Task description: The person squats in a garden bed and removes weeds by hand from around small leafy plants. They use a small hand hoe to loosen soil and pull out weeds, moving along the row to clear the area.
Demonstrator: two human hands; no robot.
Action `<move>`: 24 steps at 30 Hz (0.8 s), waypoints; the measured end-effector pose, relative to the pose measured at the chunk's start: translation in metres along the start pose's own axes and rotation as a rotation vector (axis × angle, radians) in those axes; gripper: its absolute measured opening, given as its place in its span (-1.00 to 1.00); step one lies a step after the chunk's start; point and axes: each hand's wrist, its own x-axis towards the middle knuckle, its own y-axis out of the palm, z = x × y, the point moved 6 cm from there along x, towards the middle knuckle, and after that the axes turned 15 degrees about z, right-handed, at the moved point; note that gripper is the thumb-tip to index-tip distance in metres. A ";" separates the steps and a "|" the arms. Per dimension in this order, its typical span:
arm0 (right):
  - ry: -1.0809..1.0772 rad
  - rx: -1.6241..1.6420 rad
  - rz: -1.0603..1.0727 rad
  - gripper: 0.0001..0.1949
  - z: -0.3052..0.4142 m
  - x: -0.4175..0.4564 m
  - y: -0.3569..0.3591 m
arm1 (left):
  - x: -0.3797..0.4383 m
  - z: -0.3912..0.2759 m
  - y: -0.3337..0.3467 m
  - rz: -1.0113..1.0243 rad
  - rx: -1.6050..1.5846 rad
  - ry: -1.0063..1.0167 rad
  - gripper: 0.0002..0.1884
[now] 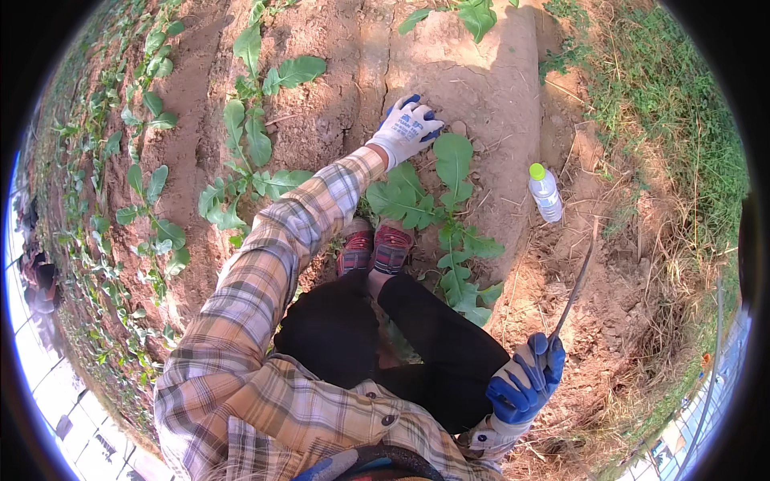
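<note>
My left hand (409,129), in a white work glove with blue-coated fingertips and printing on its back, reaches onto the bare soil (469,96) ahead of me. Its fingers curl down at the ground, and the palm side is hidden. Just below it grows a broad-leaved green seedling (454,162), one of a leafy row running back along my leg. Low on the right, my right hand (529,379), gloved alike, grips a thin dark rod (579,279). The rod slants up and away, its far end over the dirt.
A clear plastic bottle (546,195) with a lime-green cap lies on the soil at right. More leafy plants (255,141) stand in rows to the left. Grass (668,108) borders the right side. My patterned shoes (391,243) are between the plants.
</note>
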 end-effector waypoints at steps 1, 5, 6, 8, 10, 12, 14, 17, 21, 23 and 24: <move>0.000 -0.002 0.007 -0.59 0.000 0.000 0.000 | 0.008 -0.011 0.001 0.037 0.015 0.032 -0.63; 0.029 0.012 0.050 -0.58 0.000 0.001 0.001 | 0.026 -0.017 0.017 0.017 0.138 0.009 -0.74; 0.025 0.009 0.047 -0.57 0.001 0.002 0.000 | 0.024 -0.021 0.012 -0.051 0.163 0.032 -0.82; 0.010 0.008 0.039 -0.55 0.001 -0.001 -0.003 | 0.028 -0.026 0.018 -0.024 0.254 0.065 -0.86; 0.011 0.007 0.044 -0.53 0.002 -0.002 -0.004 | 0.031 -0.028 0.016 -0.012 0.311 0.069 -0.89; 0.014 0.003 0.049 -0.53 0.003 -0.002 -0.005 | 0.035 -0.026 0.012 -0.014 0.336 0.047 -0.91; 0.016 -0.004 0.048 -0.53 0.003 -0.002 -0.006 | 0.036 -0.026 0.014 0.032 0.309 0.034 -0.91; 0.020 -0.021 0.064 -0.53 -0.001 0.005 0.010 | 0.047 -0.030 0.012 0.086 0.254 0.068 -0.92; 0.026 0.011 0.109 -0.54 0.001 -0.001 -0.003 | 0.036 -0.011 0.015 0.058 0.211 0.081 -0.86; 0.030 0.011 0.081 -0.55 0.000 -0.001 -0.002 | 0.014 0.014 0.012 -0.026 -0.046 -0.077 -0.74; 0.035 0.006 0.058 -0.57 -0.001 -0.001 -0.002 | 0.002 0.029 0.017 -0.002 -0.057 -0.119 -0.73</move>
